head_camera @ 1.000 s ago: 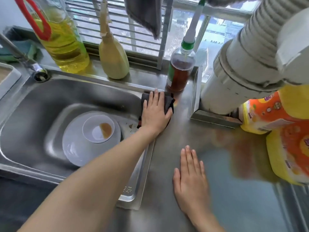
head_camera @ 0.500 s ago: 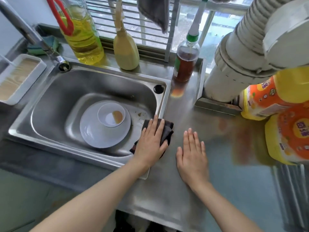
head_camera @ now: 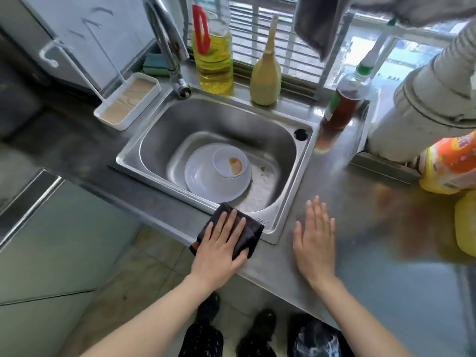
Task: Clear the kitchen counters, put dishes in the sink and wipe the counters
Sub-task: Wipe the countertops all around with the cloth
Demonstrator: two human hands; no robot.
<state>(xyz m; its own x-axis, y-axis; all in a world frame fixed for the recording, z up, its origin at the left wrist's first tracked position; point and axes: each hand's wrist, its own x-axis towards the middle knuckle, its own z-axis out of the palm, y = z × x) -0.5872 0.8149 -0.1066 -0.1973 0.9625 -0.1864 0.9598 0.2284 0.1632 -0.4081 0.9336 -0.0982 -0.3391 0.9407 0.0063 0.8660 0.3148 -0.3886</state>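
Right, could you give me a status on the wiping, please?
Left hand flat on cloth at front rim of sink. Right hand open on counter. Plate, bowl in sink. Bottles at back, apart from cloth.

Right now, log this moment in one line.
left hand: pressing dark folded cloth on steel sink rim | right hand: flat on steel counter

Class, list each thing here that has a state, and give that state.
Left hand: flat, pressing dark folded cloth on front rim of steel sink.
Right hand: flat on steel counter.
Small white bowl: upright on white plate, brown residue inside.
Clear plastic oil bottle: upright, partly full.
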